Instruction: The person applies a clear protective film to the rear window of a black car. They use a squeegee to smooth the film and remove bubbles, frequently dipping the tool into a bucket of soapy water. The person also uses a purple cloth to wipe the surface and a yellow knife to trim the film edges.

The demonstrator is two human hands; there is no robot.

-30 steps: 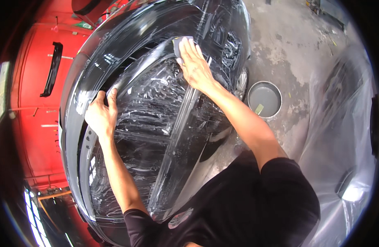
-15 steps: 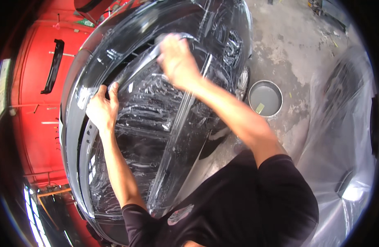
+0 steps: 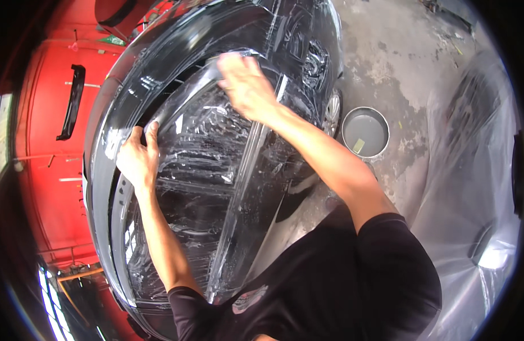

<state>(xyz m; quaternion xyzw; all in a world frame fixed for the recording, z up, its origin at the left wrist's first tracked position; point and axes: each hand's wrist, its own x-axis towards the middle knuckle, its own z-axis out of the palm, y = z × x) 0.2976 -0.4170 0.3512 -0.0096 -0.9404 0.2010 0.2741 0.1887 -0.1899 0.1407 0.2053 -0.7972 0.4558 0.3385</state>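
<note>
A black car door (image 3: pixel 196 199), streaked with whitish residue on its window, stands slightly ajar below me. My left hand (image 3: pixel 138 159) is closed on the edge of its upper window frame (image 3: pixel 185 108), thumb on the near side. Farther along that frame, at its far corner, my right hand (image 3: pixel 246 85) presses down with its fingers bent together. Motion smears those fingertips, and whatever lies under them is hidden. Beyond the dark gap, the glossy roof edge (image 3: pixel 102 131) of the car runs along the left, also smeared with residue.
A round bucket (image 3: pixel 342 132) of grey water, a pale yellowish piece (image 3: pixel 358 145) in it, stands on the stained concrete floor (image 3: pixel 381 74) right of the wheel (image 3: pixel 332 111). Clear plastic sheeting (image 3: pixel 449 170) covers something at far right. A red wall (image 3: pixel 48 182) with a black part (image 3: pixel 74 102) is at left.
The right hand has shifted slightly along the frame's far corner, still blurred. My left hand keeps its hold on the frame. The whole view has shifted a little.
</note>
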